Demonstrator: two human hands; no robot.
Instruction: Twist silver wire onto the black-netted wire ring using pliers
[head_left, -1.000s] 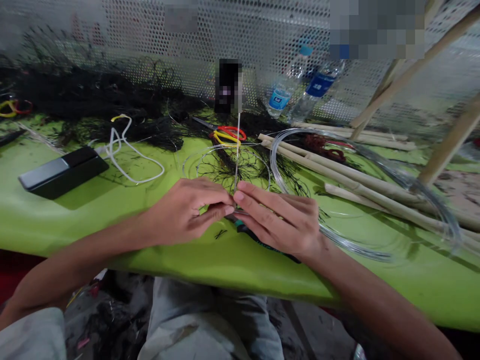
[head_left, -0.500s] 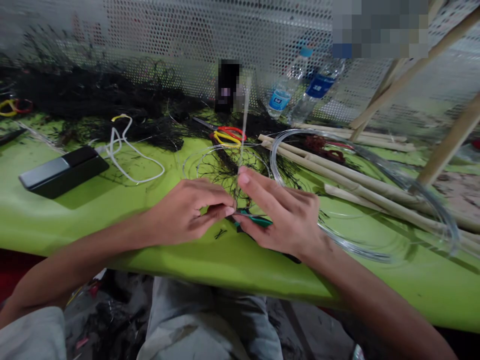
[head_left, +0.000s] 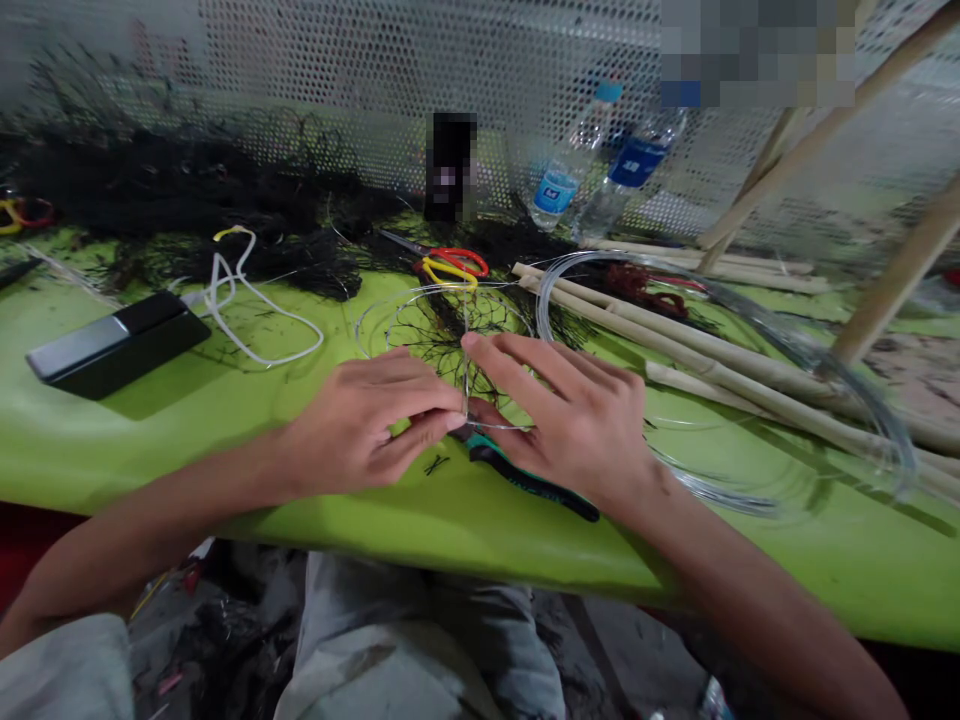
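The left hand (head_left: 375, 420) is near the middle of the bench's (head_left: 405, 525) front edge, thumb and forefinger clamped on a thin wire (head_left: 466, 385). From that pinch one length of the wire stands upright, and another runs off to the right in a shallow curve. The right hand (head_left: 581, 415) faces it with fingers spread; its forefinger tip is at the upright length, its thumb lower, by the curve, and apart from the forefinger. Whether that fingertip touches the wire cannot be told.

Pliers (head_left: 536, 484) with black and green handles lie under the right hand, the handles slanting toward the front edge. A black scrap (head_left: 436, 464) lies just below the left fingertips. Beyond the hands, dark strands (head_left: 450, 320) lie within loops of wire, and scissors (head_left: 454, 265) with red and yellow handles lie farther back.

Toward the bench's right end, a wire coil (head_left: 544, 305) lies across some sticks (head_left: 675, 326). On the left part are a black box (head_left: 120, 340) and a white cord (head_left: 289, 357), with a black heap (head_left: 157, 190) along the rear edge. Two bottles (head_left: 555, 190) stand by the rear edge, right of a dark upright object (head_left: 448, 170).
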